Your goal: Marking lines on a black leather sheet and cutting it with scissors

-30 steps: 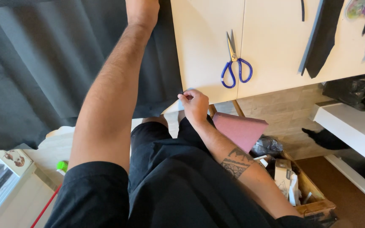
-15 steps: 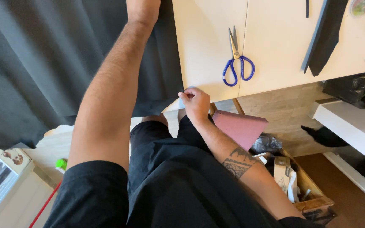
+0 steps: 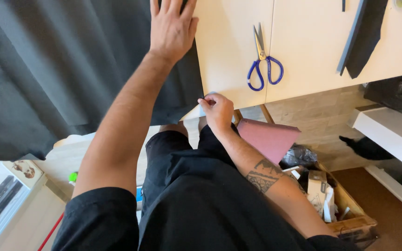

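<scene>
Black fabric pinned flat by splayed left hand; edge at six o'clock, pinched by right hand at tabletop rim.

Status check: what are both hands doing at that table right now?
Left hand flat on black fabric. Right hand pinching fabric's edge at table rim. Scissors lie apart, nothing blocking.
</scene>
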